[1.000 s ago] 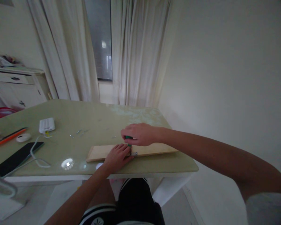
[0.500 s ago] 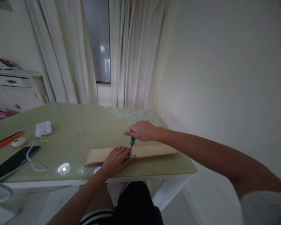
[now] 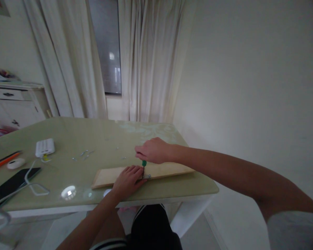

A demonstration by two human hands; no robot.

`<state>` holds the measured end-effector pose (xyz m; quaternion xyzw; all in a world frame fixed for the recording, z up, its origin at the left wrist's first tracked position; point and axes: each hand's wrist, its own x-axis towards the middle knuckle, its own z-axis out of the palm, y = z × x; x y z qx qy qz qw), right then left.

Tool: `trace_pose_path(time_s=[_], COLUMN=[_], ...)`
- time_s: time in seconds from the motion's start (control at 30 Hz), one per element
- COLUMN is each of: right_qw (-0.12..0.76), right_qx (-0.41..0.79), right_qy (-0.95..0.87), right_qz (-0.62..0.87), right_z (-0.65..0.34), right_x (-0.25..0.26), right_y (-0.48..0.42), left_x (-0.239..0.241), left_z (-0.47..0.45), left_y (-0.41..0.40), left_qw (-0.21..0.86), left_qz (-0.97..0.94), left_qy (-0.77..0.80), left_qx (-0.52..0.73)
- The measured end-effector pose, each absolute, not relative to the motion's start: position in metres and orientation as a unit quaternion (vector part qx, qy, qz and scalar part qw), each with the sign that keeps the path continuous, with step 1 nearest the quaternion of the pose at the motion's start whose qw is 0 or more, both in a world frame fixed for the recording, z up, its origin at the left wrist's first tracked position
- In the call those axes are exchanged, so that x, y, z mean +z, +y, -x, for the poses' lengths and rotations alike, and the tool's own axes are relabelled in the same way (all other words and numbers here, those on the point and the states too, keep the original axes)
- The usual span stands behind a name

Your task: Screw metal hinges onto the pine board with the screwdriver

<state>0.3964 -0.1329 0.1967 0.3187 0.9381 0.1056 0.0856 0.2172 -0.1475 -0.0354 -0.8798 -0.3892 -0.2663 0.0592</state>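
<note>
A pale wooden board point(image 3: 169, 169) lies along the front edge of the table, with a small metal bracket point(image 3: 147, 176) at its near edge. My right hand point(image 3: 154, 151) is closed around the green handle of a screwdriver point(image 3: 144, 163), which stands nearly upright with its tip down at the bracket's left end. My left hand point(image 3: 128, 178) holds the board just left of the bracket, fingers across the top and thumb along the near side. Its fingertips are close to the screwdriver shaft. Whether a screw sits under the tip is too small to make out.
Several small screws point(image 3: 83, 152) lie loose on the green tabletop point(image 3: 67, 135). To the left are a white box-shaped device point(image 3: 45, 147) with a cable, a dark phone point(image 3: 11, 184), a white oval object point(image 3: 16, 163) and an orange pencil-like item point(image 3: 2, 163). A wall stands at the right.
My right hand has turned on the screwdriver handle and covers more of it, and the screwdriver stands more upright. My left hand stays on the board. The view has shifted slightly.
</note>
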Motion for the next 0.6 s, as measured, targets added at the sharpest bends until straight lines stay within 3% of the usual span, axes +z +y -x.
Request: trace_pose_path(time_s=[0.1,0.3,0.47,0.6], right_qw=[0.089,0.066,0.088,0.085], right_qx=[0.084,0.100,0.091,0.102], right_qy=[0.977,0.907,0.973,0.929], right_qz=[-0.176,-0.403,-0.193,-0.347], right_z=[-0.3972,-0.3958,-0.3934,-0.3946], right_x=[0.1981,0.1951,0.1975,0.1992], right_y=[-0.1341,-0.1318,-0.1383,-0.1353], left_x=[-0.0340,-0.0336,-0.0375,-0.0367], left_z=[-0.2173,-0.2178,-0.2171,-0.2164], left_y=[-0.1481,-0.1482,-0.1466,-0.1472], left_qw=[0.063,0.051,0.052,0.047], left_qz=[0.880,0.880,0.877,0.880], left_qy=[-0.394,-0.388,-0.398,-0.388], left_qx=[-0.256,-0.270,-0.263,-0.271])
